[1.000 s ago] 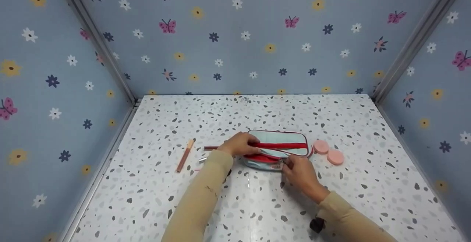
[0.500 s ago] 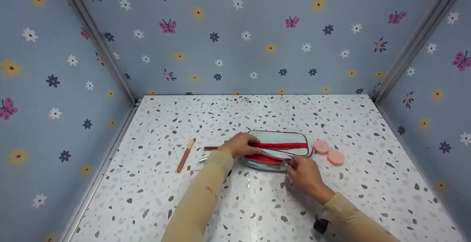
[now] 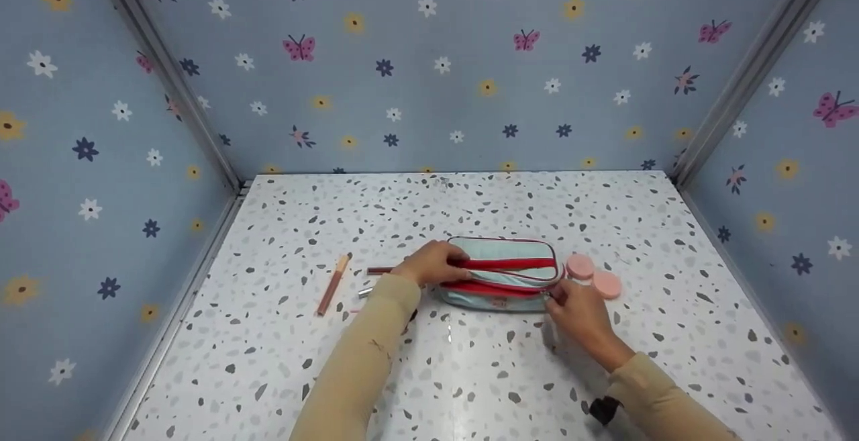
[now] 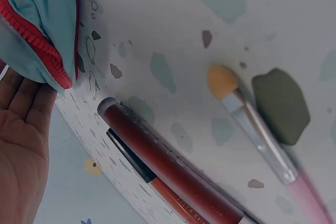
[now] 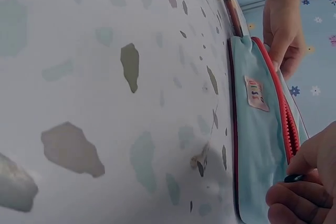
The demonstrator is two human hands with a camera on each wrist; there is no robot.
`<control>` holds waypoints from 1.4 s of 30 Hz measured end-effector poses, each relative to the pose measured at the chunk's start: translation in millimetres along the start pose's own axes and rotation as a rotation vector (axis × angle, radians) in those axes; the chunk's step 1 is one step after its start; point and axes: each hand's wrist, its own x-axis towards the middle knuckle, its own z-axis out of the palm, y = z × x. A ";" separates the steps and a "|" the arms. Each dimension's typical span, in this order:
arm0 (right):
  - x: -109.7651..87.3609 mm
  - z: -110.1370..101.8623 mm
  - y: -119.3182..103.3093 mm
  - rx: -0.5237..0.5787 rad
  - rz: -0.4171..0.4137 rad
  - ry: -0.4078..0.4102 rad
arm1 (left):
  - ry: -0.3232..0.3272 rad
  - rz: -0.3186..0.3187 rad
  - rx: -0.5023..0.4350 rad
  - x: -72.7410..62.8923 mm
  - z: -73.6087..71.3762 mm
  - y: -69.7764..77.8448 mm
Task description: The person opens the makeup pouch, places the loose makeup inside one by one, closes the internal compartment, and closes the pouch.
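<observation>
Pouch is gripped by left hand, zipper pull pinched by right hand.

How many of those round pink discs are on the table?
2: one pink disc just right of the pouch, the other pink disc beside it, slightly farther right. The pouch may hide more.

Clock face seen from above: light-blue fabric pouch with red zip at centre, blue floral wall at 12. Open run of speckled white tabletop at 12, pouch to wall. Lane at 6, between both forearms. Blocked: 3, pair of round pink discs; 4, right hand, just beside discs; 5, tan-sleeved right forearm; 7 to 8, tan-sleeved left forearm; 9, left hand, dark-red tube; narrow gap, then slim brown-and-tan stick.
</observation>
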 end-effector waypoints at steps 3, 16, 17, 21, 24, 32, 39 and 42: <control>1.3 -3.8 3.5 0.012 0.023 -0.010 | -0.001 -0.008 -0.005 -0.5 -0.6 -0.6; 10.0 -14.5 22.8 -0.044 0.017 0.034 | 0.006 0.007 -0.022 -0.9 -0.3 -3.3; 10.8 -15.1 24.5 -0.046 0.013 0.040 | 0.004 0.007 -0.020 -1.1 -0.4 -3.2; 14.2 -18.9 29.5 -0.044 0.023 0.039 | 0.000 -0.006 -0.019 -1.7 0.2 -2.4; 18.6 -22.1 31.9 -0.059 0.038 0.035 | 0.000 -0.015 -0.019 -2.1 1.2 -1.7; 34.9 -29.0 39.2 -0.109 0.028 0.031 | 0.007 0.019 -0.008 -2.3 2.8 -1.7; 46.7 -33.0 39.8 -0.102 0.030 0.005 | 0.019 0.037 0.014 -2.2 5.7 -2.2; 50.7 -34.4 39.7 -0.075 0.050 -0.024 | 0.028 0.044 0.022 -2.1 7.3 -2.2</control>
